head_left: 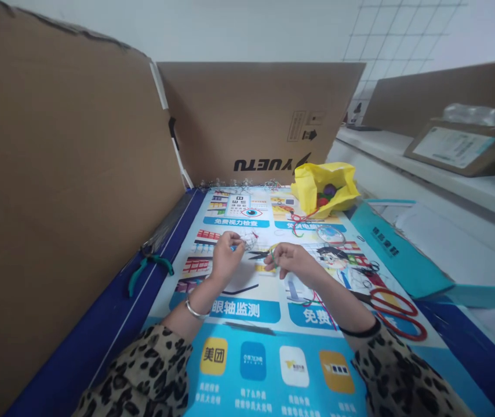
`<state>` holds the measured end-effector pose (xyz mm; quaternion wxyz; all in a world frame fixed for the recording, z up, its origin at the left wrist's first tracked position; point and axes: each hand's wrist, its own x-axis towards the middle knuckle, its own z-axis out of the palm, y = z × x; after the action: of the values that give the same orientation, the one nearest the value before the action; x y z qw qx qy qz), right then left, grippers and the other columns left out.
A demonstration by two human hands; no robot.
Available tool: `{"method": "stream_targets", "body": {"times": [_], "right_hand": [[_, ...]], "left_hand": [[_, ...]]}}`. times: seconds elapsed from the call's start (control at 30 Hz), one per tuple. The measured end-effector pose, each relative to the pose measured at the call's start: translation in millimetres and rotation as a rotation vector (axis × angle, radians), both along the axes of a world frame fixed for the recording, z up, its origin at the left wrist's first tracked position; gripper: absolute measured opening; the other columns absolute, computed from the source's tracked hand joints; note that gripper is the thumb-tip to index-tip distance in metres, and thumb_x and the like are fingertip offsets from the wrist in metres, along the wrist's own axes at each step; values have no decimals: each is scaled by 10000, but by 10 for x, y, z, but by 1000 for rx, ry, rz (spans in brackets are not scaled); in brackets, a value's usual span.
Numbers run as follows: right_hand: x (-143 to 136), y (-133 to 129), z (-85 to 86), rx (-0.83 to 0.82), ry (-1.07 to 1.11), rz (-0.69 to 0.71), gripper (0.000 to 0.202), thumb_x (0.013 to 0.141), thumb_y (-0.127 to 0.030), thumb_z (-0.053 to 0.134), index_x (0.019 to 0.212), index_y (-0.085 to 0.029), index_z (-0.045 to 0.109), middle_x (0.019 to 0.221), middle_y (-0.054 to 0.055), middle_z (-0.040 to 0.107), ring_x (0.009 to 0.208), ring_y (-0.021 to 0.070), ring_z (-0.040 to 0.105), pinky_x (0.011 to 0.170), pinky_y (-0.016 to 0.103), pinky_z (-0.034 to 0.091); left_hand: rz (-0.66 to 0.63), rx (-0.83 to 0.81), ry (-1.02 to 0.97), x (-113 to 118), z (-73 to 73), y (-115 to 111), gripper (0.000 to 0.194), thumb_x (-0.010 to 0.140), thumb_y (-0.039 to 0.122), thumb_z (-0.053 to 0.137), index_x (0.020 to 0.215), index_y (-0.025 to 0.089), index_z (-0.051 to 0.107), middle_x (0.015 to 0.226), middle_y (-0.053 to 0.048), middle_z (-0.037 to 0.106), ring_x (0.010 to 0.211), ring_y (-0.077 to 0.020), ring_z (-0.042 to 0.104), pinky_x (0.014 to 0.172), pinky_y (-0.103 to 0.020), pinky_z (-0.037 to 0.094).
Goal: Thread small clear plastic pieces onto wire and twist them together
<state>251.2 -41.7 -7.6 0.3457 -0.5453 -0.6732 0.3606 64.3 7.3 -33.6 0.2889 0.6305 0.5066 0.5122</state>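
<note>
Mostly blurred, left hand pinching a small clear piece, right hand pinching green wire, details unclear.

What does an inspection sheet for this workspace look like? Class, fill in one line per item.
Surface: printed blue poster covering the table.
Job's things: small clear piece in left hand; green loop pinched by right hand.
Clutter: yellow bag holding coloured pieces; red-handled scissors; green-handled pliers; loose red strands.
Grippers: both hands closed on small items.
Cables: nothing seen.
Surroundings: cardboard screens left and behind; white shelf with a cardboard box on the right.
</note>
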Motion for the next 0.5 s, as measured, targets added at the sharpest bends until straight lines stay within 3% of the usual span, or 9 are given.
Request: {"method": "stream_targets", "body": {"times": [0.17,0.33,0.5], "right_hand": [[-248,82,-42,-20,245,9,100,724,-278,498,706,-182,478,643,20,666,518,138,637,451,248,512],[-422,206,-205,94,199,-66,77,732,-236,528,774,-180,560,556,-17,616,492,139,616,472,263,517],[-430,191,-328,343,68,-193,94,743,-189,541,761,-202,632,701,26,649,670,183,621,636,323,497]], "left_hand": [[26,35,54,23,-9,-45,118,716,201,567,826,204,524,799,-11,649,805,-183,633,753,-311,451],[54,59,96,41,1,-66,96,724,189,559,812,199,521,744,1,650,760,-172,644,715,-296,466],[84,98,142,65,9,-98,90,724,172,562,799,199,521,760,6,661,704,-145,638,668,-263,468]]}}
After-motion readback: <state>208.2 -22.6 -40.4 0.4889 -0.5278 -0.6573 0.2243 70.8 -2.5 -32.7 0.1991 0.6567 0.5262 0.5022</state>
